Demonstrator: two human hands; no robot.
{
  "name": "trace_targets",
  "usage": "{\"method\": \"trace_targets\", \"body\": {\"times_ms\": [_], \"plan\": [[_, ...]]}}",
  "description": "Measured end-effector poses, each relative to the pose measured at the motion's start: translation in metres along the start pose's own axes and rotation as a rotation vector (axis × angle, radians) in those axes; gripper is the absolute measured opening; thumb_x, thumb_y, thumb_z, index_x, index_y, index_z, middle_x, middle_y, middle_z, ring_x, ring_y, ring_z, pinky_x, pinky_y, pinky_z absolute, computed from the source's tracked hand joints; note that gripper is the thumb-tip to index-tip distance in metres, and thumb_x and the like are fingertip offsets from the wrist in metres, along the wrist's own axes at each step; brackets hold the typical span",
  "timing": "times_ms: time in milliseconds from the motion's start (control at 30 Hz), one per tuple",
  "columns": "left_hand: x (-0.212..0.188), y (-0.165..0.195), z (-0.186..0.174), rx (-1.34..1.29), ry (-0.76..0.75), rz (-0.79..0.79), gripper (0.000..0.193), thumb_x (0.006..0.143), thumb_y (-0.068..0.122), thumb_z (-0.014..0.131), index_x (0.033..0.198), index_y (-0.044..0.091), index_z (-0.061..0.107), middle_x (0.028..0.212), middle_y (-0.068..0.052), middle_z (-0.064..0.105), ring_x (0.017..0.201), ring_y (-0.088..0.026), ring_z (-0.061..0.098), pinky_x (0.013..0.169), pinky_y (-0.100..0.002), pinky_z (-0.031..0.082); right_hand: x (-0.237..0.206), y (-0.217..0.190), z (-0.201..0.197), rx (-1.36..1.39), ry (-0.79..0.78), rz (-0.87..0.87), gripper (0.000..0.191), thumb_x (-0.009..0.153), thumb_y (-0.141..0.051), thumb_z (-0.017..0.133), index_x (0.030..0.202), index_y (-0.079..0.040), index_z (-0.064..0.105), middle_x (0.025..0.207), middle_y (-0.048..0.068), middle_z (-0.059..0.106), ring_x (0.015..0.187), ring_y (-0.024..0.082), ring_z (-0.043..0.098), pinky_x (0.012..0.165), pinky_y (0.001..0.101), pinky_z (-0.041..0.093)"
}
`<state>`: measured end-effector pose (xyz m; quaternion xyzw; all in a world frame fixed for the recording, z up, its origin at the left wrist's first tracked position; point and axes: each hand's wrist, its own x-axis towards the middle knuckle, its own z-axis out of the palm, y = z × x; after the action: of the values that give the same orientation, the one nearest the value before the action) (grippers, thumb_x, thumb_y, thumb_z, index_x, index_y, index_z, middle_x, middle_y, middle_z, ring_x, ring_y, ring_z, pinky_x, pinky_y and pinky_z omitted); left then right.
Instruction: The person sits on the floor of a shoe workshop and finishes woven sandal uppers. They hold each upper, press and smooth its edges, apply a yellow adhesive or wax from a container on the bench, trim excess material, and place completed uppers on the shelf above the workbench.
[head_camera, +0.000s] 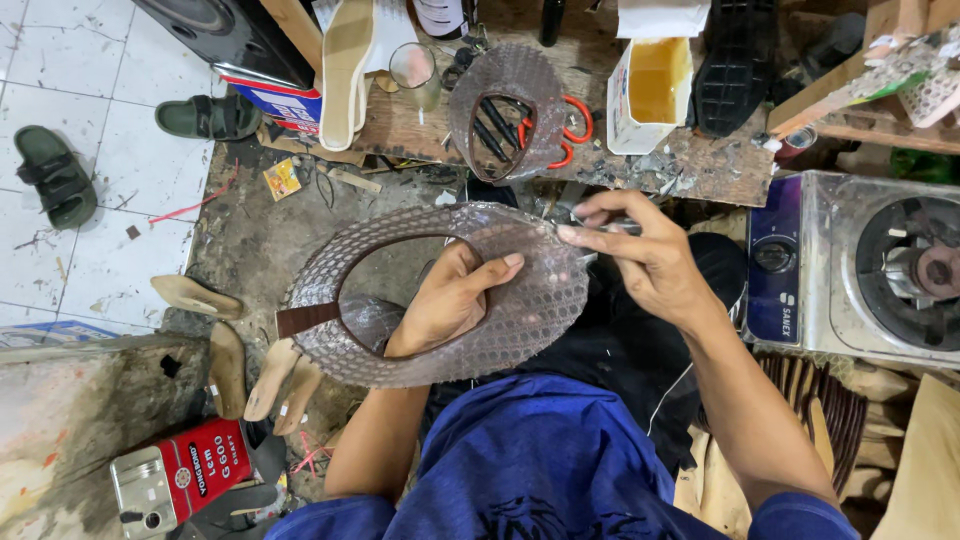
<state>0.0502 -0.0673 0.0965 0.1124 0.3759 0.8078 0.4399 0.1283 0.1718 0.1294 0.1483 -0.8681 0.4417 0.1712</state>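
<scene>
Over cluttered workshop floor, left hand (452, 305) gripping through scaly shoe upper (500, 330) near lap, right hand (640, 255) pinching small tool (600, 226) shut at far-right edge; best kept taut, trimmed slowly.

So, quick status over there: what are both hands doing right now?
Left hand reaches through the snakeskin-patterned shoe upper, gripping it. Right hand pinches a small tool at the upper's edge. Nothing blocking either hand.
</scene>
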Motion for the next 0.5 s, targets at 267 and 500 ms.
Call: {"method": "trace_targets", "body": {"times_ms": [267, 500], "plan": [[-0.002, -0.003, 0.005, -0.07, 0.07, -0.009, 0.033, 0.101, 0.001, 0.057, 0.133, -0.005, 0.06, 0.122, -0.012, 0.07, 0.109, -0.021, 0.068, 0.093, -0.041, 0.056, 0.001, 0.002, 0.001, -0.071, -0.024, -0.038, 0.06, 0.083, 0.023, 0.055, 0.127, -0.014, 0.073, 0.123, 0.013, 0.065, 0.11, 0.026, 0.066, 0.095, 0.0328, 0.053], [0.0, -0.004, -0.005, -0.053, 0.097, 0.131, 0.028, 0.103, 0.004, 0.059, 0.128, -0.009, 0.065, 0.123, -0.015, 0.072, 0.113, -0.022, 0.07, 0.103, -0.039, 0.054, 0.0, -0.005, 0.001, -0.186, 0.024, -0.078, 0.057, 0.08, 0.017, 0.058, 0.125, -0.014, 0.074, 0.118, 0.013, 0.067, 0.108, 0.03, 0.065, 0.094, 0.0386, 0.052]]}}
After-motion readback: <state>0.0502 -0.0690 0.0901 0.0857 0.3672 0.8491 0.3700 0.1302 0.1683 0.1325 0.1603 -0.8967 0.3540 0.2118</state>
